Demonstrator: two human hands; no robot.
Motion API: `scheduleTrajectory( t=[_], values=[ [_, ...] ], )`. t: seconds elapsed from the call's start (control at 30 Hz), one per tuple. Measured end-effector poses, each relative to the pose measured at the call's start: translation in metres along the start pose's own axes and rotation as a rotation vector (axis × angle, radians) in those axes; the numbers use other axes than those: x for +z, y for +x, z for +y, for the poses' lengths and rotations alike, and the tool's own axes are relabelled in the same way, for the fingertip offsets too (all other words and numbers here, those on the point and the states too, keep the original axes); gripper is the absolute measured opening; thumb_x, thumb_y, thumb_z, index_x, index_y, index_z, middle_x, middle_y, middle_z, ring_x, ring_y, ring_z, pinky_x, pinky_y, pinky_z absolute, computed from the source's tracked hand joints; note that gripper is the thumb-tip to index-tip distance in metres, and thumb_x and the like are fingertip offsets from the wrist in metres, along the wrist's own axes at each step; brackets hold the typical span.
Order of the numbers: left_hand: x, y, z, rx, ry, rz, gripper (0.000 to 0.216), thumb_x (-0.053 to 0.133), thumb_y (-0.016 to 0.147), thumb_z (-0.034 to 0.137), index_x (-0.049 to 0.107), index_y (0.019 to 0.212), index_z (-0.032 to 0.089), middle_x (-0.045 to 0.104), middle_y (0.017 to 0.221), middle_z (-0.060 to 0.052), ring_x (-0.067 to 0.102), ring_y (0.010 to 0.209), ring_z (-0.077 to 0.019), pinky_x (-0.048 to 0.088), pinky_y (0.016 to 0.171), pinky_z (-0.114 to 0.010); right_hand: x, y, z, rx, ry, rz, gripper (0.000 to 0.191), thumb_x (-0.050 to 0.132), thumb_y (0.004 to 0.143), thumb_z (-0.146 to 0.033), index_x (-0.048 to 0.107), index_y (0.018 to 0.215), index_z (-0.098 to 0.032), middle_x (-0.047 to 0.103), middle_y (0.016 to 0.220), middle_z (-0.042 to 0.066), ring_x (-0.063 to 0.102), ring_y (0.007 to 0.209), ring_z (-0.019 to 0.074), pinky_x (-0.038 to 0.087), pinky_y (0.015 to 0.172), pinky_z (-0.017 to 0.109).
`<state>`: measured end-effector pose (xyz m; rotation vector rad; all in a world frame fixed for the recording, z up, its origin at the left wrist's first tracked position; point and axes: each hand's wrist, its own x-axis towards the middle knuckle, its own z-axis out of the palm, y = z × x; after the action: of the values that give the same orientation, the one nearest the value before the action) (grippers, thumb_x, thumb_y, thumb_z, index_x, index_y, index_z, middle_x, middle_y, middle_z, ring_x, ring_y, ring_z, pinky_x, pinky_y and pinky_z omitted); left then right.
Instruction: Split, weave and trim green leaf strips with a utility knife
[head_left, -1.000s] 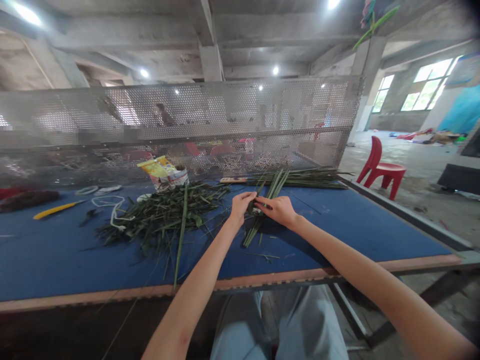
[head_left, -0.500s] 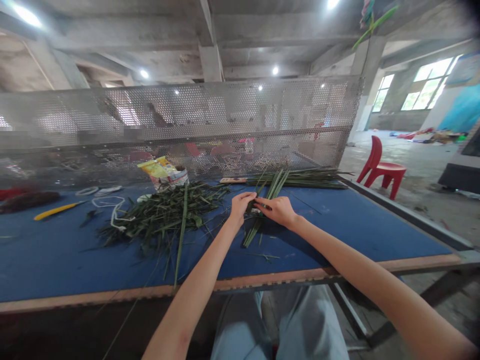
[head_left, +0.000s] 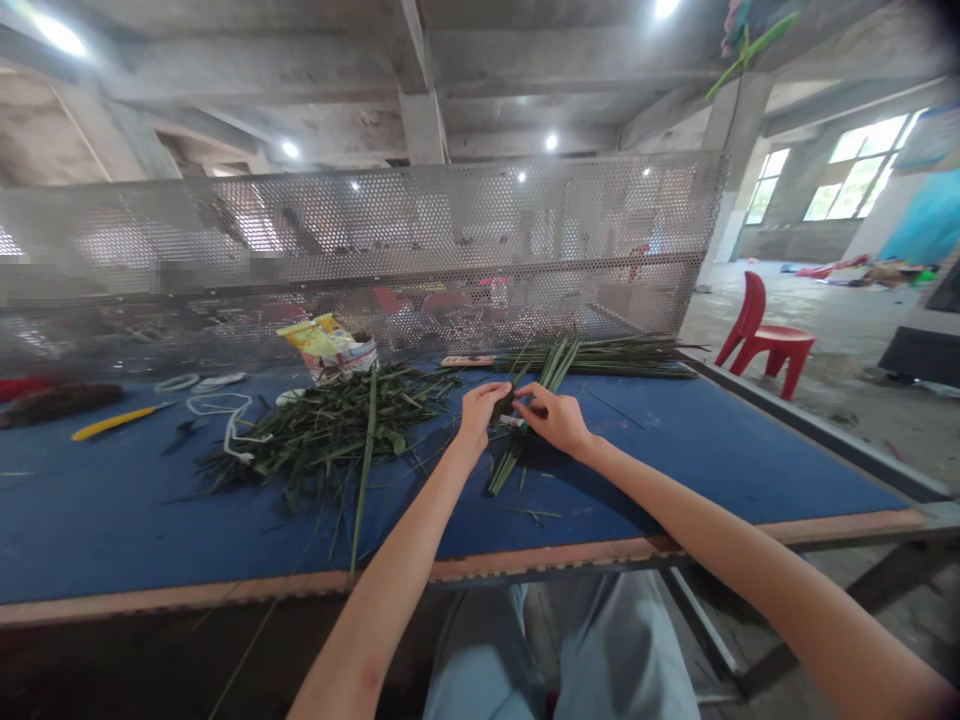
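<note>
My left hand (head_left: 482,408) pinches a small dark green piece of leaf strip (head_left: 505,403) above the blue table, its thumb and forefinger closed. Right beside it, my right hand (head_left: 555,418) has thumb and forefinger curled together at the same piece; the fingers hide much of it. Beneath both hands a bundle of green leaf strips (head_left: 507,470) lies slantwise, reaching away from me past the right hand. A small white and green object (head_left: 512,422) shows between the hands, too small to name.
Left of my hands spreads a heap of cut leaves (head_left: 330,425), with a white cord (head_left: 232,420) and a yellow-handled tool (head_left: 116,422) beyond. A container (head_left: 341,360) holds a yellow packet. Long strips (head_left: 622,362) lie before the perforated metal screen (head_left: 465,220). A red chair (head_left: 772,340) stands right.
My right hand's fingers have lifted and curled slightly, opening a small gap that shows the white and green object below. The left hand stays almost where it was.
</note>
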<state>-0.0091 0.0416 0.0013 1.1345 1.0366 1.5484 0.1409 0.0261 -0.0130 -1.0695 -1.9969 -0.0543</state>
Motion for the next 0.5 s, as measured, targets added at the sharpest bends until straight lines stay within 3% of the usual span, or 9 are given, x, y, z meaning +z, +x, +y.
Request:
scheduleTrajectory(
  t=[0.17, 0.37, 0.5],
  values=[
    [0.0, -0.001, 0.001, -0.055, -0.023, -0.073, 0.021, 0.076, 0.055, 0.032, 0.073, 0.069, 0.017, 0.068, 0.069, -0.004, 0.06, 0.067, -0.017, 0.045, 0.065, -0.029, 0.006, 0.004, 0.005, 0.192, 0.289, -0.023, 0.042, 0.05, 0.082, -0.057, 0.065, 0.084, -0.017, 0.06, 0.052, -0.001, 0.05, 0.048, 0.0121, 0.032, 0.049, 0.022],
    [0.001, 0.0, -0.004, -0.065, 0.033, -0.09, 0.027, 0.079, 0.051, 0.034, 0.074, 0.071, 0.015, 0.069, 0.072, -0.006, 0.06, 0.069, -0.0184, 0.045, 0.068, -0.031, 0.017, 0.008, 0.014, 0.264, 0.631, -0.13, 0.043, 0.059, 0.073, -0.056, 0.065, 0.081, -0.014, 0.046, 0.045, -0.004, 0.031, 0.04, 0.0073, 0.02, 0.041, 0.022],
    [0.001, 0.002, -0.006, -0.019, 0.077, -0.091, 0.028, 0.079, 0.052, 0.036, 0.074, 0.07, 0.016, 0.07, 0.076, -0.007, 0.062, 0.077, -0.0204, 0.045, 0.073, -0.031, 0.012, 0.008, 0.01, 0.316, 0.739, -0.182, 0.042, 0.061, 0.071, -0.054, 0.065, 0.077, -0.014, 0.039, 0.042, -0.006, 0.029, 0.039, 0.0067, 0.021, 0.041, 0.022]
  ],
)
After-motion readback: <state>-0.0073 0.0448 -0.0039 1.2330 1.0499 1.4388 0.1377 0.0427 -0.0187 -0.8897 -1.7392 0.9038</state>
